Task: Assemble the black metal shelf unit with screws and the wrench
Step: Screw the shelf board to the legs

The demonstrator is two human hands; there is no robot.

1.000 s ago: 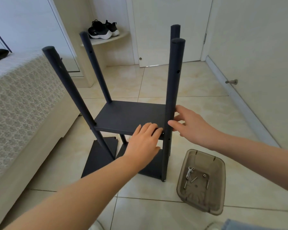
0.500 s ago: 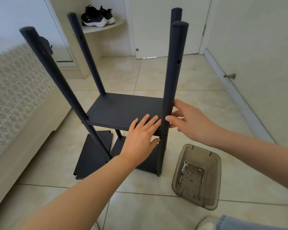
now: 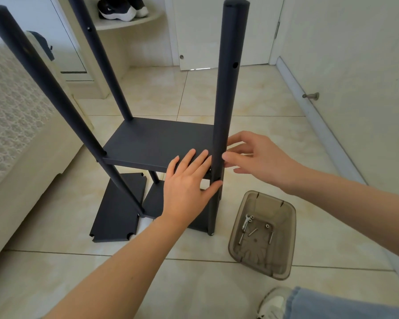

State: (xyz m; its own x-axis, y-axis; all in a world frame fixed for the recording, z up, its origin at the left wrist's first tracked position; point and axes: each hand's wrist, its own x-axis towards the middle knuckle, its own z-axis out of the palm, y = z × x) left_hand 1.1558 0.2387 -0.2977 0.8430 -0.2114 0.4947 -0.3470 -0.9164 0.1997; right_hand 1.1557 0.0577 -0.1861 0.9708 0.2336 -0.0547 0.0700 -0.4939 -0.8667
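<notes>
Shelf (image 3: pixel 157 143) under flat, straight-fingered left hand (image 3: pixel 187 187).

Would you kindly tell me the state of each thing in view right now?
Left hand, open, flat on the shelf board, thumb against the near post.
Right hand, open, fingertips touching the near post.
Shelf board, level, raised off the floor.
Near post, upright, upper hole empty.
Loose panel, flat on the floor.
Bin, upright on the floor.
Screws, loose in the bin.
Door, closed.

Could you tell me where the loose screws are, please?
The screws lie inside the smoky plastic bin on the floor, lower right of the head view, beside the shelf's nearest post.
</notes>
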